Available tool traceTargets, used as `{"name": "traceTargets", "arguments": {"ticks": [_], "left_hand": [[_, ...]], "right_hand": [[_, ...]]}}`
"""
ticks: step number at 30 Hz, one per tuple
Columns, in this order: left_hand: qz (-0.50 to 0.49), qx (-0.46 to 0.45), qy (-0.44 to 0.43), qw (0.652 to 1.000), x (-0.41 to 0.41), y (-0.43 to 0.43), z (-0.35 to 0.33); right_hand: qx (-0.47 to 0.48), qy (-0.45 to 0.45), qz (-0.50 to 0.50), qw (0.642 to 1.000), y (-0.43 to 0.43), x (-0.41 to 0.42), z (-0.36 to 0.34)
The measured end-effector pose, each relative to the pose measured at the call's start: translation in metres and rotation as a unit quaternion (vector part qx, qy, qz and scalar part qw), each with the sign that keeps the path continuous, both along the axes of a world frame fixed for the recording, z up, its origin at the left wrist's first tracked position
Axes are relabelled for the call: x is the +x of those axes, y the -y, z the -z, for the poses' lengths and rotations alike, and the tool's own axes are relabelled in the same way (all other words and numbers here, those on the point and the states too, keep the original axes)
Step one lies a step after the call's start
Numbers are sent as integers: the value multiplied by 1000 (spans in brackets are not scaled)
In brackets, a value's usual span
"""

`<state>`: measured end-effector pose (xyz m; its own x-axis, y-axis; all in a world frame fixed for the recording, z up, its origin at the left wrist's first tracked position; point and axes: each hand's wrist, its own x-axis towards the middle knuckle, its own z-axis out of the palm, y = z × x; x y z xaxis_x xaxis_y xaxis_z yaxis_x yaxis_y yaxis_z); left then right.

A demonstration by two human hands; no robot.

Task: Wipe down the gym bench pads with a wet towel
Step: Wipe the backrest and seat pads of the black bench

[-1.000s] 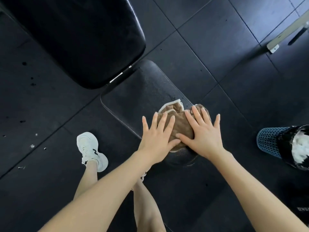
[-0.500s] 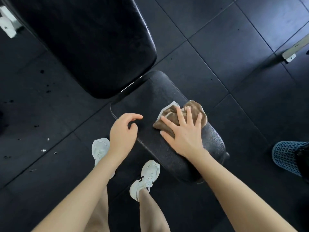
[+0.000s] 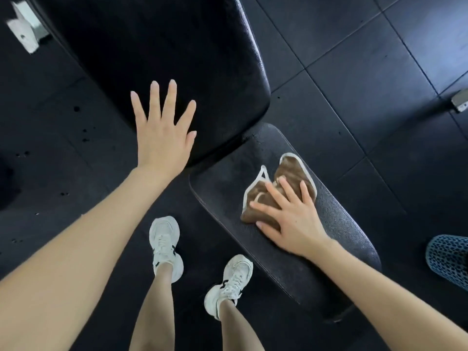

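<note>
A crumpled brown towel (image 3: 288, 178) with a white hem lies on the black seat pad (image 3: 336, 239) of the bench. My right hand (image 3: 291, 219) lies flat on the towel's near part, fingers spread, pressing it onto the pad. The larger black back pad (image 3: 177, 46) sits beyond, at the upper left. My left hand (image 3: 163, 130) is open with fingers spread, resting on or just over the back pad's near corner, holding nothing.
Dark rubber floor tiles (image 3: 367, 84) surround the bench. A blue perforated basket (image 3: 448, 257) stands at the right edge. White metal frame parts show at the upper left (image 3: 24, 29) and far right (image 3: 459, 100). My two white sneakers (image 3: 164, 244) stand left of the seat pad.
My left hand left the towel, moved left and up, and now spreads open at the back pad. My right hand stays on the towel, which shifted along the seat pad.
</note>
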<state>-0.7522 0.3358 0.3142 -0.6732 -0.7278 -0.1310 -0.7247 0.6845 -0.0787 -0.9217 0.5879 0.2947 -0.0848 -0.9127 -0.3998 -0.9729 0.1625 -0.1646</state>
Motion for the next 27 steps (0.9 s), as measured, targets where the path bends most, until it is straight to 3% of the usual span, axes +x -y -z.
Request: {"name": "traceTargets", "arguments": {"ticks": [2, 7, 13, 21, 27], "left_hand": [[29, -23, 31, 999, 7, 17, 12], [69, -55, -22, 996, 17, 28, 32], [96, -101, -47, 989, 21, 32, 44], [111, -124, -69, 984, 24, 34, 53], [113, -125, -67, 983, 24, 36, 52]], "right_hand": [[12, -20, 61, 998, 45, -19, 21], [29, -64, 170, 983, 112, -7, 55], [-12, 29, -12, 999, 46, 52, 21], [31, -61, 112, 991, 137, 6, 67], [-18, -1, 11, 1000, 107, 49, 58]]}}
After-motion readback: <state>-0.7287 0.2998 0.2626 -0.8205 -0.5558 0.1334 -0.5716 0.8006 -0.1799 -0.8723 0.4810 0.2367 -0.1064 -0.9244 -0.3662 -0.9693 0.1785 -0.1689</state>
